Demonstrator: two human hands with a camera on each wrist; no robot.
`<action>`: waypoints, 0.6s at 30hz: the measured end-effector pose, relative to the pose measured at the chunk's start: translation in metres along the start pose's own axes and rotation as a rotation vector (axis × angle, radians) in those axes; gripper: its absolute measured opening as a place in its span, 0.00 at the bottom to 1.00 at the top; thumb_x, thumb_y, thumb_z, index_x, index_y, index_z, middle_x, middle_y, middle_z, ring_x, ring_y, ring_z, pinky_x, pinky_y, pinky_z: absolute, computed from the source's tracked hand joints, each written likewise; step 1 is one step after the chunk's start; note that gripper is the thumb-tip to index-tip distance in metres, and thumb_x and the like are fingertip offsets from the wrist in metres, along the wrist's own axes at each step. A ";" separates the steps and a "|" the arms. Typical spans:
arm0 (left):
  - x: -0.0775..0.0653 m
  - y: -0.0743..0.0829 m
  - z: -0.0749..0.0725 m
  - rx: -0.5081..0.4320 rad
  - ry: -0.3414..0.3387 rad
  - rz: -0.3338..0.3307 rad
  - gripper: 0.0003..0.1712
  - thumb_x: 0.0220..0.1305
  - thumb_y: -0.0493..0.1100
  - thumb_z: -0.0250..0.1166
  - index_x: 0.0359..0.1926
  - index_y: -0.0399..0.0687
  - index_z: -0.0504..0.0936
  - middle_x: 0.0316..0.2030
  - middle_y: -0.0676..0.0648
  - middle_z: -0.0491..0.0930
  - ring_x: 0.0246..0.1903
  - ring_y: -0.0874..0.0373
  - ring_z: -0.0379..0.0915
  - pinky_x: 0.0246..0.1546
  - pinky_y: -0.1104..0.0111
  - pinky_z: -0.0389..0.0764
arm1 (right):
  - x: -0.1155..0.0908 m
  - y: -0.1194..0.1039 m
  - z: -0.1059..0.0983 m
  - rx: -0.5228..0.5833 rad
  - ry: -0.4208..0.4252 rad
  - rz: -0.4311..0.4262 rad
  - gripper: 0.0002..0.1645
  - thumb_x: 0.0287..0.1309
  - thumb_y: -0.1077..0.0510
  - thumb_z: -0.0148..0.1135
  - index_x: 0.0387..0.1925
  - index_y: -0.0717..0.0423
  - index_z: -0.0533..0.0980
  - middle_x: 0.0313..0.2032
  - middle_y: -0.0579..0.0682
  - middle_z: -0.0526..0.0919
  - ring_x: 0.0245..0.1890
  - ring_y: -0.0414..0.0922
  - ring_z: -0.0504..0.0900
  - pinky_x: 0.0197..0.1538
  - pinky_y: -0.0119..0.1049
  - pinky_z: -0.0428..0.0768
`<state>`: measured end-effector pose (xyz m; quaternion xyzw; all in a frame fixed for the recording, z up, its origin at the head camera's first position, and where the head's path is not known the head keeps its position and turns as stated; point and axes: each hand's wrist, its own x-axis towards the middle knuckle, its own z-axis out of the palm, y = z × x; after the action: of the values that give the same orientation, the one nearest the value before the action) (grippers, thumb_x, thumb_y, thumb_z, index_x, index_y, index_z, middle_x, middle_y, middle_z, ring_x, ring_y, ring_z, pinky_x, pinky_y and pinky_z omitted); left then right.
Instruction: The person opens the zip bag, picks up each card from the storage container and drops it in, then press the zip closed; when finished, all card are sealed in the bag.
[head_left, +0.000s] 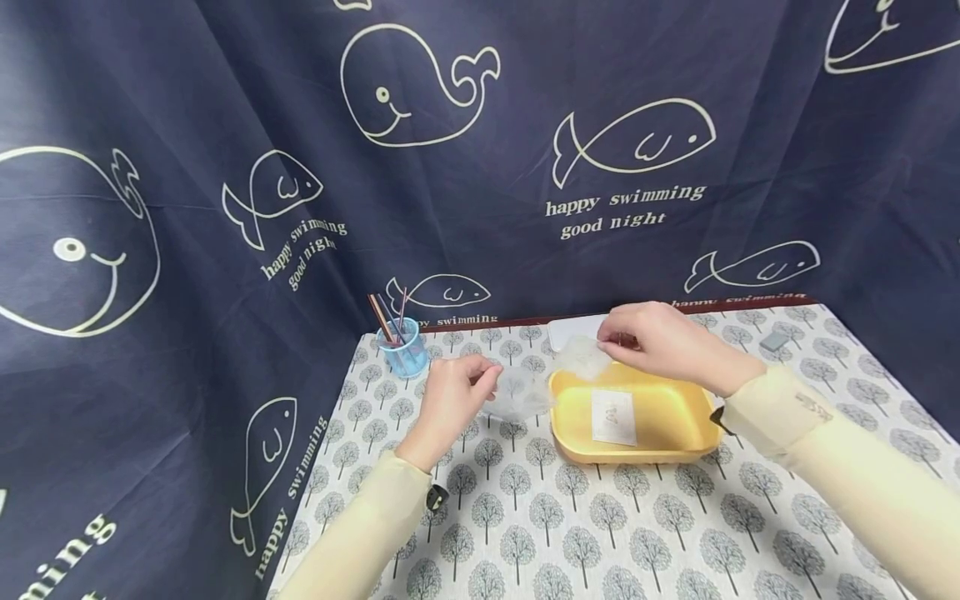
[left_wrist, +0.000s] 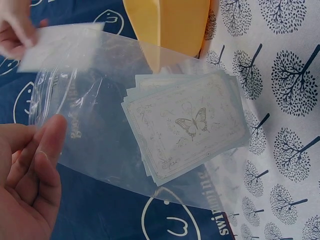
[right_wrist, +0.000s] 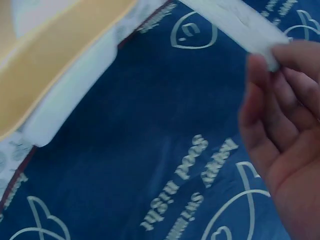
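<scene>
My left hand (head_left: 453,404) pinches the edge of a clear zip bag (left_wrist: 100,130) near its zip strip. Inside the bag lies a fanned stack of pale cards (left_wrist: 187,127), the top one printed with a butterfly. A white card (right_wrist: 235,22) is pinched at one edge between the thumb and fingers of my right hand (head_left: 663,342). In the head view this hand is above the far rim of a yellow tray (head_left: 678,412), while the bag hangs left of the tray. Another printed card (head_left: 613,417) lies on the tray's floor.
A light blue mesh cup (head_left: 405,354) with several pencils stands at the back left. Behind the tray is a flat white object (head_left: 566,329). A small grey block (head_left: 774,341) lies at the back right. A dark blue curtain (head_left: 480,208) hangs behind the tree-patterned tablecloth (head_left: 570,533).
</scene>
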<state>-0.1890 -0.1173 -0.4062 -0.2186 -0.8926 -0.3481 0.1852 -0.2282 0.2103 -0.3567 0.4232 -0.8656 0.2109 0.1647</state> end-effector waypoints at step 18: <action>0.000 0.002 -0.002 -0.010 -0.013 -0.027 0.08 0.72 0.40 0.68 0.36 0.44 0.90 0.23 0.54 0.86 0.21 0.71 0.79 0.29 0.76 0.83 | 0.016 -0.039 0.029 0.154 0.190 -0.031 0.12 0.57 0.63 0.70 0.30 0.40 0.79 0.27 0.30 0.77 0.26 0.35 0.77 0.28 0.30 0.77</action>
<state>-0.1878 -0.1173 -0.4040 -0.2096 -0.8949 -0.3538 0.1735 -0.2094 0.1637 -0.3652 0.4259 -0.8207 0.3133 0.2164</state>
